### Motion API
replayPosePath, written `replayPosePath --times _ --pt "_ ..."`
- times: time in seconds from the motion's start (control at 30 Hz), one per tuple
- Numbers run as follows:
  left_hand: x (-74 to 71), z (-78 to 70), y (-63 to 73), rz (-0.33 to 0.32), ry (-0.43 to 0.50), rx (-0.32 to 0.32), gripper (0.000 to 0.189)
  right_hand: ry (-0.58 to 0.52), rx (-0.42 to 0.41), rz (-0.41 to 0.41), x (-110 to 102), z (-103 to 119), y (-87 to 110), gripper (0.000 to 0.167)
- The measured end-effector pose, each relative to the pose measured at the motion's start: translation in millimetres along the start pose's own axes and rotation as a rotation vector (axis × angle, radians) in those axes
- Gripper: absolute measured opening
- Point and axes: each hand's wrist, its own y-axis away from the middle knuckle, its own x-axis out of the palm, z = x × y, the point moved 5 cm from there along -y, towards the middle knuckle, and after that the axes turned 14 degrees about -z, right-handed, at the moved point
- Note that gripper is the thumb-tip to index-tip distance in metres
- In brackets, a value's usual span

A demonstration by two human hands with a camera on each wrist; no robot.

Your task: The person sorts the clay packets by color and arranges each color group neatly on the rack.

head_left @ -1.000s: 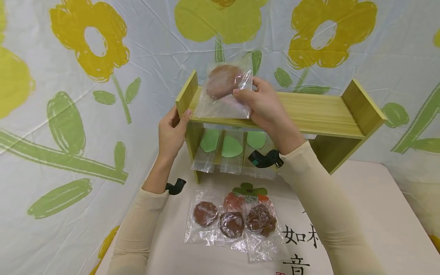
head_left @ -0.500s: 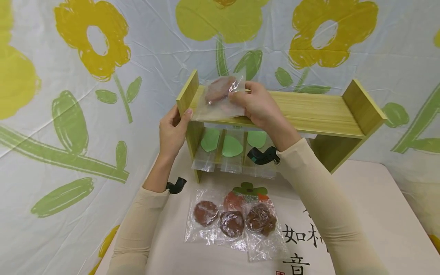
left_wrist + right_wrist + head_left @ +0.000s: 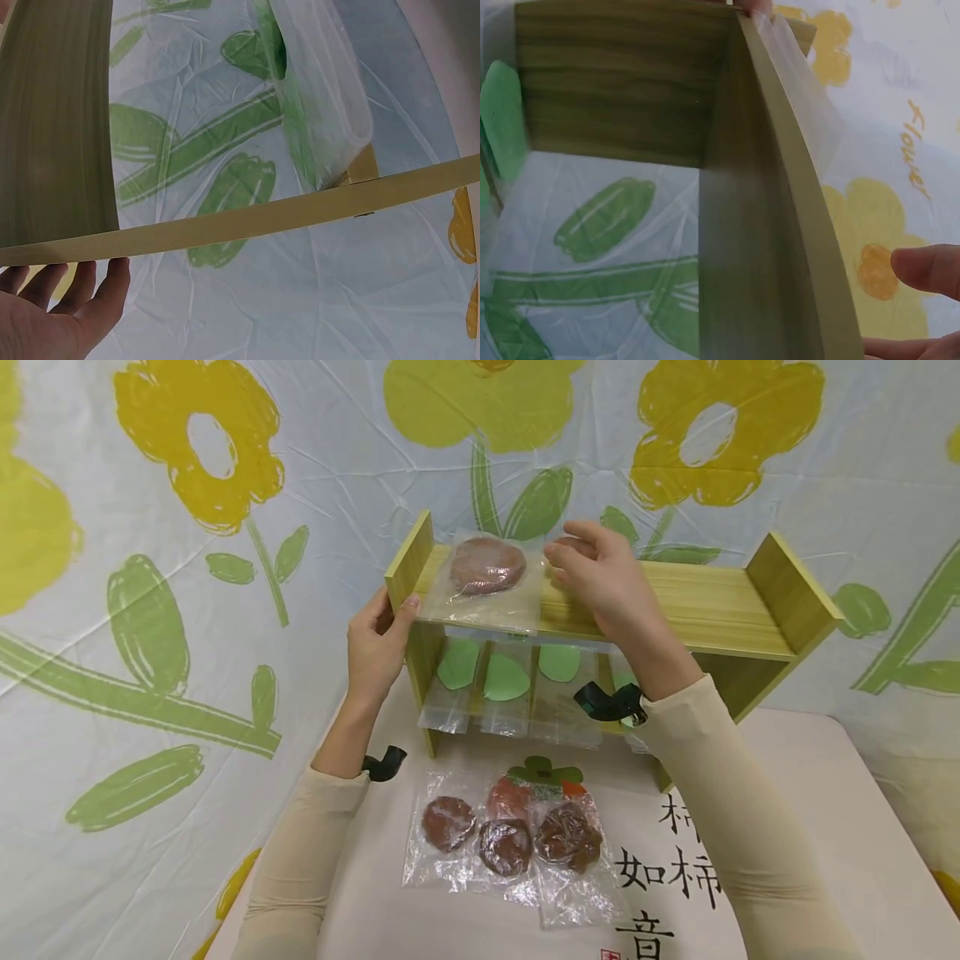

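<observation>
A flat, round, reddish-brown piece in a clear bag (image 3: 487, 566), perhaps a dried persimmon, lies on the left end of the wooden shelf's top board (image 3: 697, 602). The bag's front edge hangs slightly over the board. Just right of it is my right hand (image 3: 603, 568), fingers loosely bent, holding nothing; in the right wrist view its thumb (image 3: 930, 268) stands apart from the shelf. My left hand (image 3: 377, 647) grips the shelf's left side panel (image 3: 410, 553), thumb at its front edge. In the left wrist view, the left fingers (image 3: 109, 296) touch the panel edge from outside.
Several clear bags with green pieces (image 3: 506, 678) lie on the lower tier, overhanging its front. Bagged reddish-brown pieces (image 3: 506, 849) lie on the white table (image 3: 375, 877) before the shelf. Raised side panels (image 3: 795, 589) bound the top board. A flowered cloth (image 3: 330, 510) hangs close behind.
My right hand has lowered the bagged round piece onto the top board, let it go and drawn back to the right. My left hand has stayed on the side panel.
</observation>
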Motion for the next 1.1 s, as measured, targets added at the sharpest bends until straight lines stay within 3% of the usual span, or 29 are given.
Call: replayPosePath --times 0.23,0.43,0.57,0.73,0.93,1.1 --pt "-1.7 20.9 -6.9 -0.002 0.01 0.012 0.04 -0.112 -0.107 0.011 -21 5 27.0 0.059" --pt "-2.1 20.3 -7.2 -0.004 0.005 0.018 0.04 -0.221 -0.191 0.045 -35 0 60.2 0.044" --pt "-2.1 20.0 -7.7 -0.003 0.01 0.023 0.039 -0.202 -0.25 0.051 -42 -9 84.4 0.039" --pt "-2.6 24.2 -9.2 0.0 0.022 0.031 0.038 -0.136 -0.242 0.051 -52 -28 107.4 0.041" --pt "-2.7 23.6 -8.7 -0.005 0.018 0.025 0.039 -0.07 -0.231 0.066 -60 -50 124.1 0.04" --pt "-2.5 26.2 -8.6 -0.002 0.018 0.028 0.039 -0.079 -0.225 0.097 -67 -69 134.1 0.039"
